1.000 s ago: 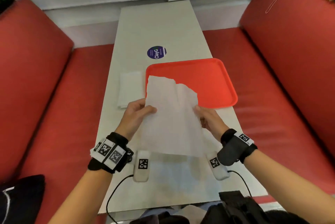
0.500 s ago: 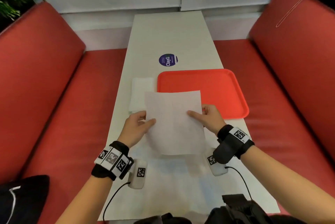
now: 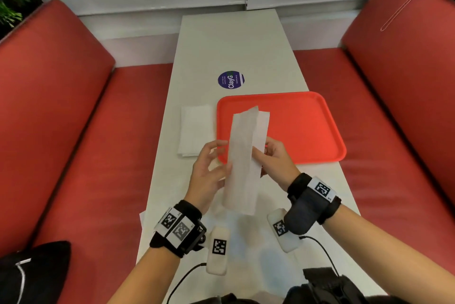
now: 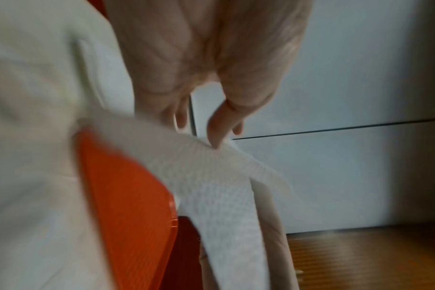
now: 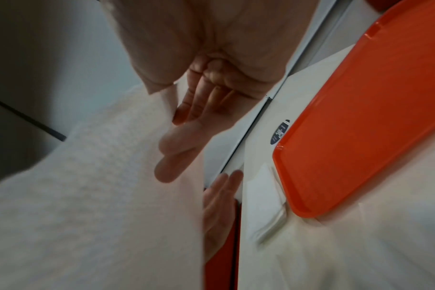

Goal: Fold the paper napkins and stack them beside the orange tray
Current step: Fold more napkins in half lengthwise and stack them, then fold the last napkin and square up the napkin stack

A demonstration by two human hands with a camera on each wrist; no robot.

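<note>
**Napkin going from flat sheet to half-fold, mid-air**

A sec ago you were holding the napkin as a wide, ragged sheet; half a sec ago it was squared up and flat between both hands. Now you're bringing the two halves together lengthwise, so it's reading as a narrow upright strip w/ the far layer peeking out behind on the right side. Means the first fold is nearly closed but prob. not creased yet, since the layers are still parting at the top.

Your left hand is working as an open grip: fingers spread, thumb and fingertips pressing the strip's left edge. The left wrist view is showing one fingertip touching the paper. Your right hand is pinching the strip's right edge, thumb in front, fingers behind; the right wrist view is blurry but agreeing.

You're holding the napkin above the worktop, over the near left corner of the orange tray, touching neither as far as I can tell.

Containers: the tray is the only one, and nothing is lying in it; what's showing white over it is just the strip you're holding up. The folded stack is sitting on the worktop just beside the tray's left rim, apparently several layers. More loose white paper is lying near the worktop's front edge, betw. your wrists.
</note>
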